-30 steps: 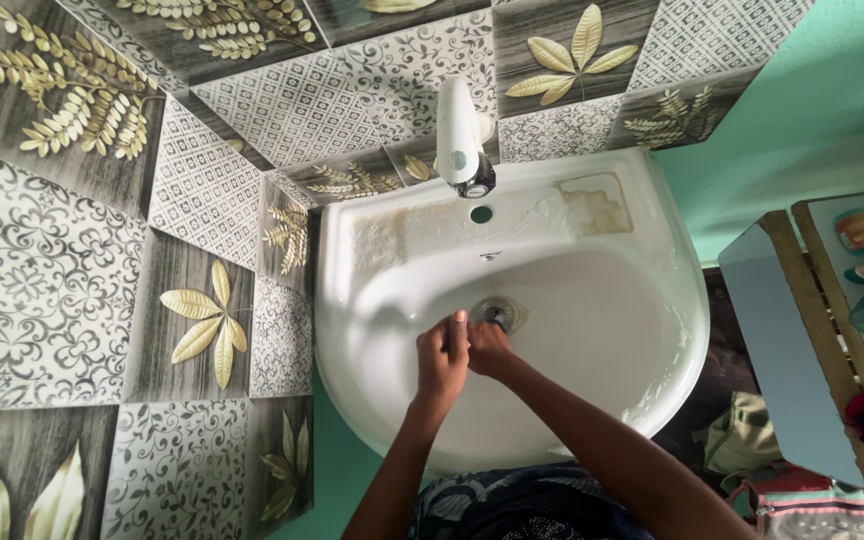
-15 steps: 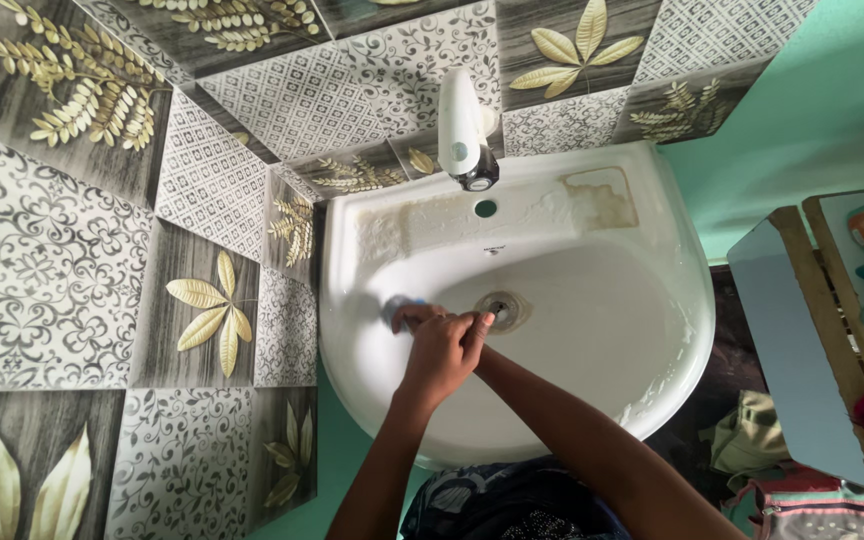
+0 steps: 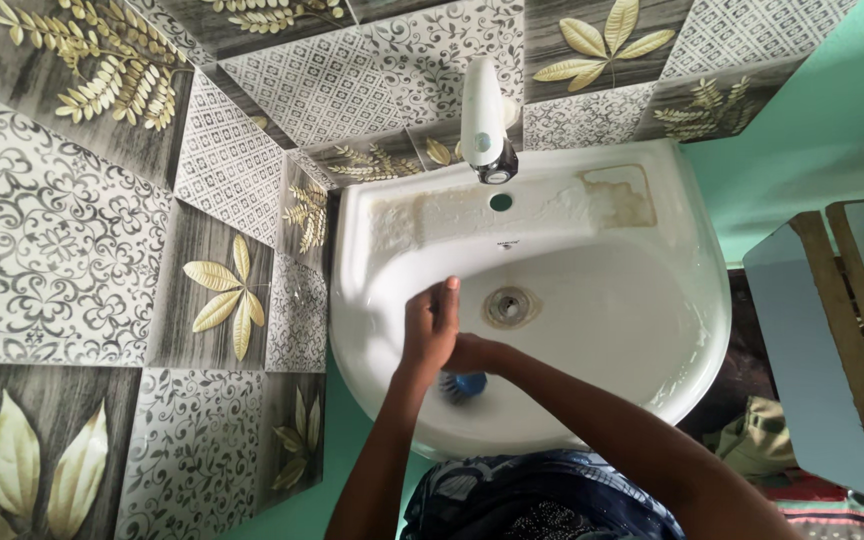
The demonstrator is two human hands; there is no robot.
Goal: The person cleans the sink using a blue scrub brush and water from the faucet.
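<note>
Leaf-and-lattice patterned wall tiles [image 3: 62, 250], a teal wall [image 3: 802, 130], a wooden-framed shelf [image 3: 832, 300]

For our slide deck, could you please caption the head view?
Two hands, left hand over right hand, press a blue brush inside a white basin.

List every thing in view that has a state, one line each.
Tap: off, no water running from the spout.
Sink: no standing water, brownish stains on the back ledge.
Drain: open, unplugged.
Brush: blue, down in the basin under the hands.
Left hand: fingers together, laid over the right hand.
Right hand: closed on the brush.
</note>
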